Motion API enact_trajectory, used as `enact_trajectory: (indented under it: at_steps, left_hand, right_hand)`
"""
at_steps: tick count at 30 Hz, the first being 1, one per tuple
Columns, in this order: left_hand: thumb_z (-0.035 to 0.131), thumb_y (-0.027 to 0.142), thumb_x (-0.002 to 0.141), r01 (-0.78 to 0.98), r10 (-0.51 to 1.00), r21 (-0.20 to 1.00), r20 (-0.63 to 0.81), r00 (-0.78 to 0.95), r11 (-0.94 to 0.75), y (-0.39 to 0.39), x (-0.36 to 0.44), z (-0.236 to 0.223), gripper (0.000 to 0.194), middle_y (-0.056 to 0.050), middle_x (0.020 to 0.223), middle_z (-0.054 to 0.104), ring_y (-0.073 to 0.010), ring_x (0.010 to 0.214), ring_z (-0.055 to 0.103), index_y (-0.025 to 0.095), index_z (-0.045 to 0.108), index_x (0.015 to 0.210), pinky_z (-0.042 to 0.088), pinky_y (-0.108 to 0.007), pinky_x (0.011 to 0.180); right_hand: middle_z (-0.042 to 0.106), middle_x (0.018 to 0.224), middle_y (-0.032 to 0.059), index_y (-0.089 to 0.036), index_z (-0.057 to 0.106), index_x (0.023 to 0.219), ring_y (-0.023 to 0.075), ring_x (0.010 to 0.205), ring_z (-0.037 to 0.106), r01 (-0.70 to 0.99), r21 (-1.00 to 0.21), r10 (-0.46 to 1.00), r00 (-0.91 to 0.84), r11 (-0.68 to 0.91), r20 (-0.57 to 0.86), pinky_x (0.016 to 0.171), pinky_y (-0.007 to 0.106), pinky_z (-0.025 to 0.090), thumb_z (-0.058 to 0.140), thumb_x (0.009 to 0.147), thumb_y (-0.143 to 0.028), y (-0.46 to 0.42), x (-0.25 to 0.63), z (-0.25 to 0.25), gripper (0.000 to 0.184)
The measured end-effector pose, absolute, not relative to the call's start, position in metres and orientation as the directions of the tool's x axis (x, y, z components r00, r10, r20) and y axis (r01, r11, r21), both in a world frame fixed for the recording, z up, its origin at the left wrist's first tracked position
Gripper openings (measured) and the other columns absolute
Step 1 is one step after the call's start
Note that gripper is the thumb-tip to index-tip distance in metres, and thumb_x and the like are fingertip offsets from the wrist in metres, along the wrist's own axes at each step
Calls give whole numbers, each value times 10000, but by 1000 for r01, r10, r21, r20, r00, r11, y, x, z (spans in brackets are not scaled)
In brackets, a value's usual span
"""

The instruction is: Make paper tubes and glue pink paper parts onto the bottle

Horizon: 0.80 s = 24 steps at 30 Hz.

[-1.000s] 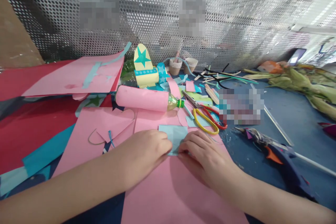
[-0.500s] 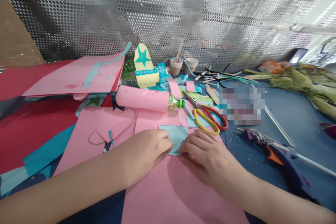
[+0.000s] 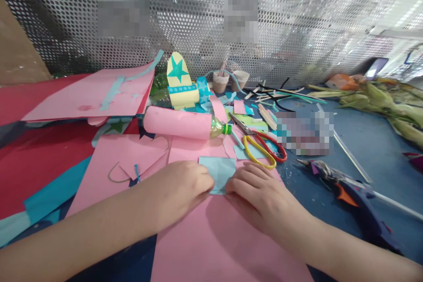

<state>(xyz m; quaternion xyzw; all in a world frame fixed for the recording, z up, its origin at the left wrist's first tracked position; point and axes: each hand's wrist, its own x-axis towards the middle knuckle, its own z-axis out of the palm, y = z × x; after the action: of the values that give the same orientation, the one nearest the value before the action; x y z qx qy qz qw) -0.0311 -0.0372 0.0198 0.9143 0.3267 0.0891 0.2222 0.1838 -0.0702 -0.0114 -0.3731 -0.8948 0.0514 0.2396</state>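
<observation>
Same hold as earlier: left hand point(image 3: 189, 179) and right hand point(image 3: 257, 189) both pinch light-blue paper point(image 3: 218, 172), over pink sheet point(image 3: 198, 238); hands hide its side edges. From paper: pink-wrapped bottle point(image 3: 178, 122) 11 o'clock, scissors point(image 3: 251, 132) 2, hot-glue gun point(image 3: 365, 207) 3.

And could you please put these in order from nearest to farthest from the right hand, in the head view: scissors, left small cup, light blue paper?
From the right hand:
1. Light blue paper: right at its fingertips.
2. Scissors: just beyond the hand.
3. Left small cup: far behind the scissors, slightly left.
</observation>
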Motion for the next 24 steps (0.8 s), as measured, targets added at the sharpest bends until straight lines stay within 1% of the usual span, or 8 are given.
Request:
enact_trajectory:
  at_steps: [3, 5, 7, 10, 13, 16, 21, 24]
  left_hand:
    - [450, 101, 895, 567, 631, 450, -10, 776, -690, -36, -30, 22, 255, 12, 723, 628, -140, 675, 586, 179, 618, 720, 402, -250, 607]
    - [469, 74, 876, 583, 630, 423, -37, 776, -694, -36, -27, 24, 242, 4, 724, 633, -142, 674, 587, 168, 607, 701, 401, -247, 598]
    - [492, 55, 861, 595, 623, 372, -55, 780, -712, -35, -25, 24, 226, -7, 733, 639, -150, 684, 589, 158, 603, 694, 399, -250, 597]
    - [500, 39, 852, 578, 603, 296, -12, 798, -760, -35, -22, 22, 207, -9, 749, 640, -159, 697, 582, 160, 620, 734, 389, -261, 600]
    - [476, 26, 855, 543, 572, 270, 38, 819, -795, -35, -22, 20, 235, 1, 729, 632, -151, 676, 566, 164, 624, 735, 376, -264, 592]
    - [450, 28, 862, 533, 566, 280, 47, 823, -799, -34, -22, 20, 266, 6, 718, 633, -141, 672, 569, 167, 609, 700, 380, -256, 597]
    - [484, 33, 855, 572, 596, 314, -26, 803, -758, -33, -23, 21, 231, -8, 745, 658, -145, 691, 592, 149, 620, 709, 402, -254, 613]
    - [516, 40, 848, 582, 617, 379, -35, 786, -719, -32, -23, 22, 204, -6, 750, 658, -148, 704, 599, 153, 622, 716, 410, -250, 622]
  right_hand:
    - [650, 766, 25, -207, 620, 851, 182, 767, 609, 642, -265, 690, -615, 720, 382, 829, 375, 482, 493, 961, -199, -70, 185, -12, 169]
    - [653, 775, 29, -201, 618, 838, 191, 779, 611, 648, -288, 705, -602, 706, 374, 820, 381, 485, 515, 949, -191, -70, 185, -13, 152]
    - [655, 789, 37, -193, 617, 832, 201, 797, 612, 647, -321, 720, -587, 692, 370, 801, 382, 491, 529, 938, -172, -69, 184, -14, 139]
    - [654, 811, 44, -187, 619, 831, 210, 825, 605, 644, -358, 736, -568, 676, 368, 766, 369, 500, 547, 925, -155, -69, 184, -13, 123]
    - [652, 825, 47, -189, 626, 842, 214, 851, 593, 652, -373, 751, -554, 660, 360, 747, 361, 500, 556, 916, -142, -69, 184, -13, 113]
    - [652, 827, 50, -186, 629, 851, 214, 851, 588, 658, -381, 760, -547, 649, 350, 753, 366, 498, 551, 918, -135, -70, 184, -13, 115]
    - [653, 815, 48, -182, 614, 837, 208, 828, 601, 670, -351, 754, -543, 655, 370, 751, 357, 493, 553, 919, -150, -70, 184, -14, 107]
    - [658, 792, 45, -186, 617, 835, 204, 810, 611, 685, -312, 747, -543, 658, 384, 739, 355, 482, 534, 938, -191, -70, 184, -13, 132]
